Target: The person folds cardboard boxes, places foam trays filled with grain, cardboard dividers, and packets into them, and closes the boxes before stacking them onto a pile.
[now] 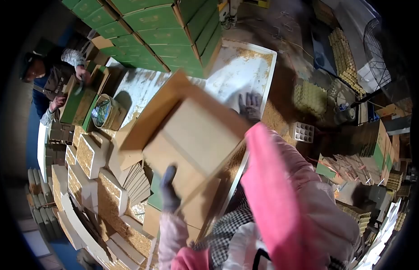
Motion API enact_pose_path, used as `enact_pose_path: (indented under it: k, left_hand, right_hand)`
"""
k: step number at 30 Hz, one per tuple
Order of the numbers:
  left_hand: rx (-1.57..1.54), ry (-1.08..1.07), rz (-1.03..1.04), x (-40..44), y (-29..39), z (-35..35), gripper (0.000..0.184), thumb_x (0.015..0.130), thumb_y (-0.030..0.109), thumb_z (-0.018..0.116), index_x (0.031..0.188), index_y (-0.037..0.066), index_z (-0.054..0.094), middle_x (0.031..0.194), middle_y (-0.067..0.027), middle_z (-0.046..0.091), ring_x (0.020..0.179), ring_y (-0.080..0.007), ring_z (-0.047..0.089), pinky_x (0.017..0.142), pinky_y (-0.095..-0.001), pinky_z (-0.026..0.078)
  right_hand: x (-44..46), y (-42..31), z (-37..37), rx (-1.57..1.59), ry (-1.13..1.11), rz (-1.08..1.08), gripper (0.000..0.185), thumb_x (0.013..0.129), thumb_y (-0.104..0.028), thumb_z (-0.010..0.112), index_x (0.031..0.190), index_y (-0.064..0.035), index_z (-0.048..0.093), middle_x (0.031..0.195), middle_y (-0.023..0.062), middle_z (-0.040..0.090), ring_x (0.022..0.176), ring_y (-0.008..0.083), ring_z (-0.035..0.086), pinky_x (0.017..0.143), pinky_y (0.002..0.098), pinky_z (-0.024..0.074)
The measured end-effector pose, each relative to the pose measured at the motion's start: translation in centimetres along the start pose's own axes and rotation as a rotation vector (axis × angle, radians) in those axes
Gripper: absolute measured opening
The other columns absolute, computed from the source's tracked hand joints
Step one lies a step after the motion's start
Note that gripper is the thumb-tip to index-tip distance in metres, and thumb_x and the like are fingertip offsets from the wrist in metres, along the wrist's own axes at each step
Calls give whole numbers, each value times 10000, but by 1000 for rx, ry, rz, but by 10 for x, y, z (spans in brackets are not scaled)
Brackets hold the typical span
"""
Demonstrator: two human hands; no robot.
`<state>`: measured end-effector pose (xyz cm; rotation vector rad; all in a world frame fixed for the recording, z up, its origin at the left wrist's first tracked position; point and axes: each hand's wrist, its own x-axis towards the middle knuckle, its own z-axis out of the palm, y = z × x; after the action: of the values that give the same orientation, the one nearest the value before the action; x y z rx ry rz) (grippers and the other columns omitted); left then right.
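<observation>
Open carton (pixel 196 135) between hands, long axis unclear | left hand (pixel 170 191) nearer, at its near side, grip hidden | right hand (pixel 251 105) beyond it, fingers spread, empty

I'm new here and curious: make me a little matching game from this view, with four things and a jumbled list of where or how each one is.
1. Green cartons
2. Brown box
3. Bucket
4. Small tray

A. Near the other person
B. Dotted with round hollows
C. Stacked high
D. Open, beside the gloved left hand

Pairs: 1-C, 2-D, 3-A, 4-B
</observation>
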<state>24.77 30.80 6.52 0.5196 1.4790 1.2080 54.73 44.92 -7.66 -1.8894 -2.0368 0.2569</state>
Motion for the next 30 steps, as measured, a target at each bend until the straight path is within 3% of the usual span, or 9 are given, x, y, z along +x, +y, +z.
enact_pose_path:
  k: [2,5,9,13,16,20,23,25,30]
  left_hand:
    - [-26,-140,-7,47,-5,73,403,910,177,561,1230,-69,566,1309,-146,555,1240,-222,497,1068,-341,373]
    - [-232,-187,72,110,-39,141,485,831,62,686,1266,34,472,1173,-103,583,1099,-207,567,969,-351,442]
    - [-315,-356,12,161,-79,132,539,775,50,740,1235,46,458,1121,-102,589,1003,-216,602,850,-351,510]
    - [934,82,577,145,-59,102,571,833,230,716,1276,-37,474,1138,-163,613,1070,-255,585,925,-341,466]
    - [439,-289,249,56,-20,33,628,857,323,685,1324,-36,467,1206,-210,603,1143,-249,563,966,-327,435]
    - [1198,53,209,-89,-38,-163,966,706,479,778,1439,41,327,1445,-306,317,1343,-417,334,1091,-440,319]
    - [1567,-17,-517,-196,-103,-241,1252,573,561,824,1506,105,124,1461,-385,176,1322,-587,211,1077,-571,283]
    - [1264,217,-56,-240,-194,-255,1175,640,541,798,1496,67,148,1469,-381,163,1323,-559,252,1050,-534,339]
    - [1116,489,-2,-252,-211,-232,752,855,341,655,1437,19,304,1432,-351,265,1029,-459,590,823,-442,510]
  right_hand:
    - [-6,25,12,-202,95,-151,626,868,-549,422,1371,-177,448,1446,103,412,1350,327,328,1088,564,232]
    - [-58,-34,-27,-582,-692,-93,696,946,-557,295,1449,-81,359,1501,200,316,1411,365,240,1139,567,46]
    - [-149,-60,-4,-476,-718,-476,539,910,-355,433,1278,30,513,1363,253,457,1308,389,373,1126,579,111]
    - [-155,-83,-31,278,-414,-348,596,822,-366,638,1260,9,488,1165,202,528,1121,370,478,1053,513,271]
    - [-149,-101,-31,455,-449,-426,809,741,-455,727,1326,15,424,1262,232,467,1204,400,409,1054,487,292]
    - [-148,-128,-34,338,-692,-607,1158,644,-567,775,1475,-5,196,1500,269,191,1388,434,196,1127,503,215]
    - [-165,-130,-10,309,-627,-511,1068,658,-453,798,1447,23,258,1503,248,236,1381,405,252,1132,450,241]
    - [-179,-122,14,451,-535,-408,999,667,-417,788,1422,36,317,1465,245,333,1362,390,307,1126,462,246]
    - [-166,-141,-53,401,-227,-752,869,625,-421,832,1282,32,489,1316,232,505,1251,403,455,1046,471,370]
